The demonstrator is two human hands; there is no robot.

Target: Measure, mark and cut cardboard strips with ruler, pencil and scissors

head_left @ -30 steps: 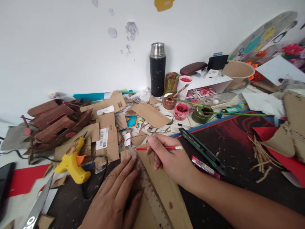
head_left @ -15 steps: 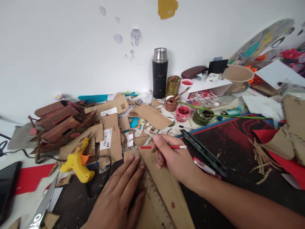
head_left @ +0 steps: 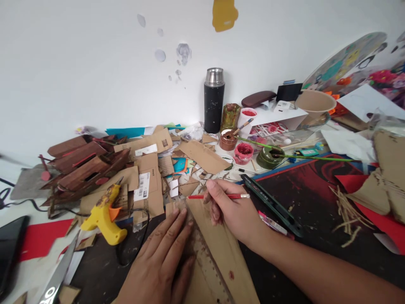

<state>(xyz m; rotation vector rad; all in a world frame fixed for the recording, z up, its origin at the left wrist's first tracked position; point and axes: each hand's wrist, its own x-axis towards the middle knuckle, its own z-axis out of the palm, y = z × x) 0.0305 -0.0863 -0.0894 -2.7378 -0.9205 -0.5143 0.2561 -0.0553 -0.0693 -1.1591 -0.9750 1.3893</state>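
Note:
My left hand [head_left: 163,253] lies flat with its fingers stretched out, pressing a stained, see-through ruler [head_left: 205,257] onto a strip of brown cardboard [head_left: 221,245]. In my right hand [head_left: 230,207] is a red pencil [head_left: 199,196], held nearly level, its tip pointing left at the ruler's far end. The pencil's pale end sticks out to the right of the hand. Just right of that hand lie a dark green box cutter [head_left: 272,204] and a pink-and-white pen-like item [head_left: 275,223], partly behind my wrist.
A yellow glue gun [head_left: 106,217] with a black cord lies left, near scissors [head_left: 60,270] and brown cardboard models [head_left: 85,164]. Cardboard scraps [head_left: 202,155] cover the back. Paint jars [head_left: 243,153] and a black flask [head_left: 214,103] stand behind my right hand. Twine pieces [head_left: 349,211] lie right.
The whole view has shifted slightly, so things sit a little lower in the picture. Both hands, the ruler and the pencil keep nearly the same places on the cardboard.

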